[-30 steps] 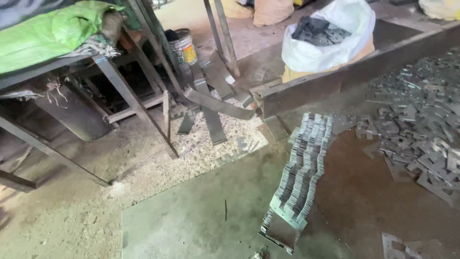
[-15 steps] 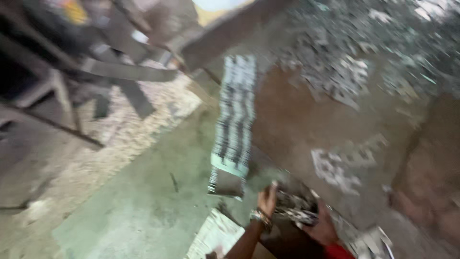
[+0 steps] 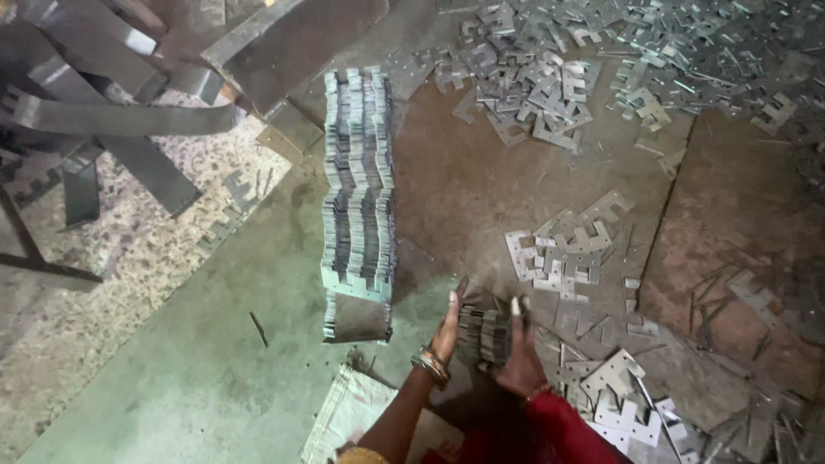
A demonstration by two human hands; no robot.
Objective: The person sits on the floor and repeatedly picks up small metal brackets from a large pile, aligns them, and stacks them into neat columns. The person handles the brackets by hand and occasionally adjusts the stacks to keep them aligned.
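Both hands are squeezing a small bundle of metal plates [image 3: 484, 331] on the floor: the left hand [image 3: 447, 326] is pressing one side, the right hand [image 3: 522, 352] the other. Keeping the edges flush before adding it to the long stacked row [image 3: 358, 185] seems wise. Half a second ago the view was blurring and swinging; now it is settling.

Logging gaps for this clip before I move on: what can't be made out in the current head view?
- Small stack of metal plates: pressed between the left hand and right hand, which cover its ends; count too small to tell.
- Arms: cut off by the bottom edge.
- Long row of stacked plates: its far end merges with the steel beam; individual plates too fine to count.
- Loose plates at top right: cut by the frame edges.
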